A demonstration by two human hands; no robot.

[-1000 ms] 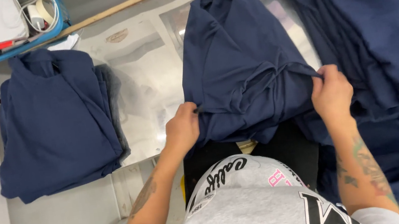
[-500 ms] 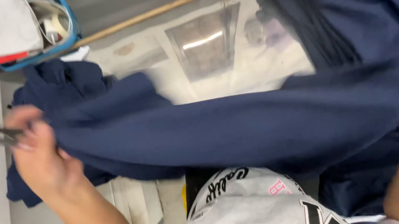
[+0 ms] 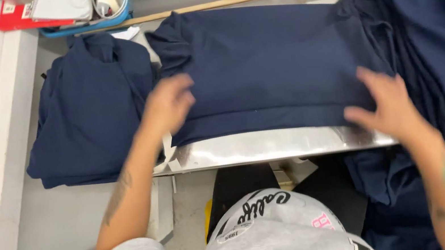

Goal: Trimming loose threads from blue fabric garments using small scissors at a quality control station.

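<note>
A navy blue garment (image 3: pixel 266 67) lies spread flat across a shiny metal plate (image 3: pixel 271 146) in front of me. My left hand (image 3: pixel 168 104) rests flat on the garment's left part, fingers spread. My right hand (image 3: pixel 385 102) presses on its lower right corner, fingers apart. Neither hand grips the cloth.
A stack of folded navy garments (image 3: pixel 84 120) sits to the left. A large heap of navy cloth (image 3: pixel 433 28) hangs at the right. A blue tray (image 3: pixel 87 11) with white items and a red box (image 3: pixel 13 15) stand at the back left. A wooden strip (image 3: pixel 240 1) runs along the back.
The garment, held stretched in the air between both hands half a second ago, now lies flat on the plate. Both hands have let go and rest open on it.
</note>
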